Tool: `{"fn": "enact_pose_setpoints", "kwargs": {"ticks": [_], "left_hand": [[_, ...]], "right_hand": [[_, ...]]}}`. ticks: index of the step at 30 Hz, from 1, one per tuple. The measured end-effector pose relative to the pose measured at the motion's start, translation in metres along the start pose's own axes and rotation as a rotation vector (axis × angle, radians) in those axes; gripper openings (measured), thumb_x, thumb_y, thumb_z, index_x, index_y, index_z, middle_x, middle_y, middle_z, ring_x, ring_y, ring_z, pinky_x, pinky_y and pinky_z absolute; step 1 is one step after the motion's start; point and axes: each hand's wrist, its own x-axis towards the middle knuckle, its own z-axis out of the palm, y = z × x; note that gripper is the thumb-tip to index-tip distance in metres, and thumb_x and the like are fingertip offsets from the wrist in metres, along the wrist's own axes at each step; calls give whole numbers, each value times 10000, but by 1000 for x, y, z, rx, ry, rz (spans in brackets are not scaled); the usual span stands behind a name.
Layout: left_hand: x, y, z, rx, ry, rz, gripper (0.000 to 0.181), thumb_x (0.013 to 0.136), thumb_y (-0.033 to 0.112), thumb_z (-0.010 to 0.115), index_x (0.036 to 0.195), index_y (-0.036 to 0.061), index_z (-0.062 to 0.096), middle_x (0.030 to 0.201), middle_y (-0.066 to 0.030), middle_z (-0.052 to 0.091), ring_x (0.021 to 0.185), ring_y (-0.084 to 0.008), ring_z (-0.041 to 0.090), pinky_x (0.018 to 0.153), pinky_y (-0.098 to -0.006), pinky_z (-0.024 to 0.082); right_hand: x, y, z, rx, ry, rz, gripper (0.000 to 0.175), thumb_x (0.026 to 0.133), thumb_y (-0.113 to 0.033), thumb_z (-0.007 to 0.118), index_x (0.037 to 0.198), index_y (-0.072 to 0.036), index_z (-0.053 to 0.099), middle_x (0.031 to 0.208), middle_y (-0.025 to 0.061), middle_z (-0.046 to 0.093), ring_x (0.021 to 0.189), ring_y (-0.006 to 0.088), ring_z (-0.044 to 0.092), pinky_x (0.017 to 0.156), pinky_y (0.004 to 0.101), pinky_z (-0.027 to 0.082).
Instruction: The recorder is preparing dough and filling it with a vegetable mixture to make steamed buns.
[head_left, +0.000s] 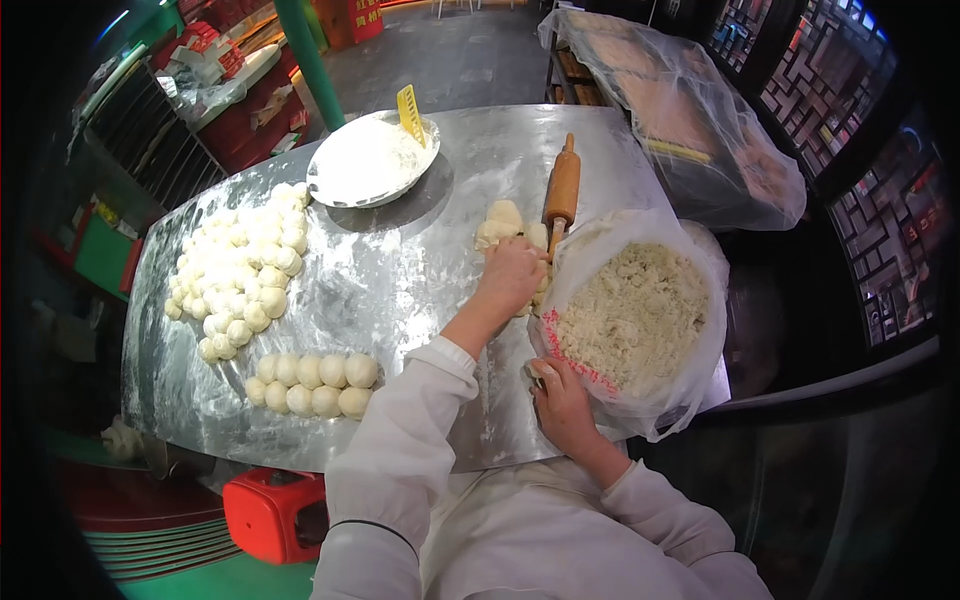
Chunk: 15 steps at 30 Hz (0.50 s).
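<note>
My left hand (511, 274) reaches over a small group of dough pieces (501, 221), its fingers on or among them; its grip is hidden. My right hand (562, 401) is beside a bag-lined container of crumbly, pale filling (637, 319), fingers curled around something small and partly hidden, with a dark edge showing. A wooden rolling pin (564, 187) lies just beyond the dough pieces. Two rows of round dough balls (309, 371) sit near the front edge of the metal table. A large heap of floured dough balls (240, 262) covers the left side.
A white bowl of flour (367, 161) holding a yellow slotted scraper (410, 115) stands at the far side of the metal table (360, 262). A plastic-covered rack (667, 105) is at the far right. A red stool (262, 517) stands below the front edge, and a green pole (309, 64) rises behind.
</note>
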Motion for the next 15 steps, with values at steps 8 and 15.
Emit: {"fn": "enact_pose_setpoints", "kwargs": {"ticks": [8,15], "left_hand": [[-36,16,11,149,-77,195,305,766,225,728,1023,116,604,1105,-62,594,1186,-275,510,1082,-514,289],[-36,-18,-37,-111,48,62,218,798,117,698,1007,93,641,1120,-79,607,1168,-282,524,1074,-508,339]], "right_hand": [[-4,5,-2,19,26,17,484,802,58,640,1274,-5,552,1190,213,570,1048,403,594,887,451,508],[-1,4,-3,52,48,41,497,804,51,652,1287,-3,547,1195,210,571,1050,393,598,894,439,508]]}}
